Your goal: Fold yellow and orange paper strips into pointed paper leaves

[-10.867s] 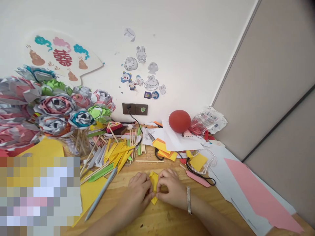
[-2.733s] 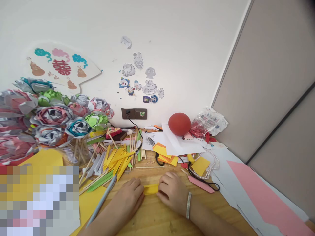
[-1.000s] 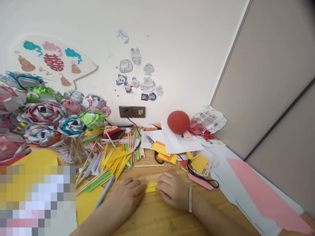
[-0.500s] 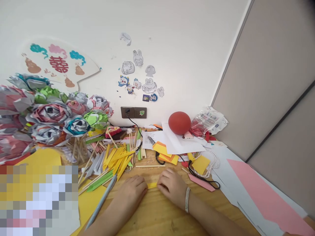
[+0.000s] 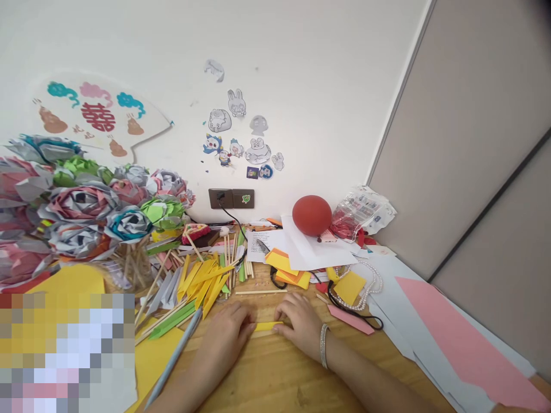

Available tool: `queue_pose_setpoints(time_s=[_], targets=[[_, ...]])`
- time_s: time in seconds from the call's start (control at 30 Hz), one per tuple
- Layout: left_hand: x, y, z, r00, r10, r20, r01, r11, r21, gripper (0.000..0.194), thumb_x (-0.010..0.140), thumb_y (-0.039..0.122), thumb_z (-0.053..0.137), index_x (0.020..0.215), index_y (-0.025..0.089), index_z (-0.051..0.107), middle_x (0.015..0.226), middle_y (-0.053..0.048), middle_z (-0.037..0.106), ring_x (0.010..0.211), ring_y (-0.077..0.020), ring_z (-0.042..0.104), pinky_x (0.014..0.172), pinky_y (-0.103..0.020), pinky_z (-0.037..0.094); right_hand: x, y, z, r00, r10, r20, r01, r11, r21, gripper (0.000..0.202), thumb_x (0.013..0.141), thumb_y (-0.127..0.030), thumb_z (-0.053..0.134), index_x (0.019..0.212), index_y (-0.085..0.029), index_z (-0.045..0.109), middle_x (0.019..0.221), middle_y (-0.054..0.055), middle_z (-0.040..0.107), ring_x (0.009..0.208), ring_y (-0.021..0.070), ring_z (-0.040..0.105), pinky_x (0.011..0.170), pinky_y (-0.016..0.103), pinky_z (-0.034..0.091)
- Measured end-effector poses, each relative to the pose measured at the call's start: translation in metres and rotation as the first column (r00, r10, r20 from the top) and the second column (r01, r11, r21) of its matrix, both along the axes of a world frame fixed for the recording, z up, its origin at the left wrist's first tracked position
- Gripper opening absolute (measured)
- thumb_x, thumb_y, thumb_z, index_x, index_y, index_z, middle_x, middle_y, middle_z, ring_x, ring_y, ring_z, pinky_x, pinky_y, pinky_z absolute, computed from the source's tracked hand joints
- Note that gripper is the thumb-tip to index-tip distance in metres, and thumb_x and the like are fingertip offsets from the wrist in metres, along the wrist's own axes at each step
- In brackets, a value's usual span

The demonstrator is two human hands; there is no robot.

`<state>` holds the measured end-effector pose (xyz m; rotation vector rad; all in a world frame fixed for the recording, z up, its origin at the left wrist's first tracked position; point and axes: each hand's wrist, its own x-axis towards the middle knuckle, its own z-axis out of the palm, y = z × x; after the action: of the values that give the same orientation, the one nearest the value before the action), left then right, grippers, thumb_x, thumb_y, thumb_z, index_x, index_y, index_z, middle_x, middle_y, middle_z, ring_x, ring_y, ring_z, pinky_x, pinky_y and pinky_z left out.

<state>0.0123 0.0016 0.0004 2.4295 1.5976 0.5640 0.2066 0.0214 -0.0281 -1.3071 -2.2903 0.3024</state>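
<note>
While left hand's (image 5: 230, 328) fingers pinch left end of folded yellow strip (image 5: 267, 326), right hand's (image 5: 303, 324) thumb touches other end; whether its fingers pinch, cannot tell. Strip between hands over worktop (image 5: 267, 376), long axis left-to-right. Beyond: wooden stick (image 5: 261, 292), nearly parallel; scissors (image 5: 278, 280) partly under yellow-orange papers (image 5: 283, 261). Pink paper (image 5: 350, 319) rightward.

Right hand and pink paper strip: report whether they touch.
Apart: the head view shows bare wooden tabletop between the right hand and the pink paper strip.
</note>
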Motion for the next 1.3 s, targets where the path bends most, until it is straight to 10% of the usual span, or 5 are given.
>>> queue_pose_setpoints(time_s=[0.33, 0.67, 1.3], targets=[[0.001, -0.009, -0.010, 0.998, -0.064, 0.008, 0.064, 0.997, 0.034, 0.013, 0.077, 0.010, 0.050, 0.072, 0.019, 0.057, 0.076, -0.001, 0.061, 0.073, -0.0172, 0.057, 0.067, -0.027, 0.044, -0.002, -0.008, 0.010, 0.990, 0.122, 0.064, -0.124, 0.992, 0.035, 0.011, 0.079, -0.020, 0.067, 0.078, -0.018, 0.057, 0.082, 0.000, 0.060, 0.080, 0.0160, 0.054, 0.070, 0.026, 0.038], [0.003, -0.025, -0.006, 0.975, -0.217, -0.053, 0.221, 0.913, 0.343, 0.023, 0.087, 0.010, 0.037, 0.073, 0.020, 0.053, 0.075, -0.001, 0.056, 0.069, -0.0161, 0.052, 0.064, -0.026, 0.045, 0.001, -0.018, 0.003, 0.939, 0.228, 0.257, -0.320, 0.852, 0.415, 0.030, 0.093, -0.015, 0.036, 0.070, -0.018, 0.055, 0.066, 0.002, 0.053, 0.061, 0.0151, 0.047, 0.053, 0.028, 0.033], [-0.011, -0.022, -0.002, 0.969, -0.191, -0.155, 0.206, 0.975, 0.086, 0.020, 0.085, 0.013, 0.039, 0.072, 0.020, 0.053, 0.071, 0.000, 0.061, 0.065, -0.0148, 0.059, 0.061, -0.023, 0.044, 0.017, -0.011, 0.007, 0.918, 0.396, 0.031, -0.397, 0.912, 0.103, 0.026, 0.094, -0.019, 0.039, 0.101, -0.017, 0.064, 0.087, 0.005, 0.069, 0.080, 0.0136, 0.063, 0.073, 0.023, 0.049]])
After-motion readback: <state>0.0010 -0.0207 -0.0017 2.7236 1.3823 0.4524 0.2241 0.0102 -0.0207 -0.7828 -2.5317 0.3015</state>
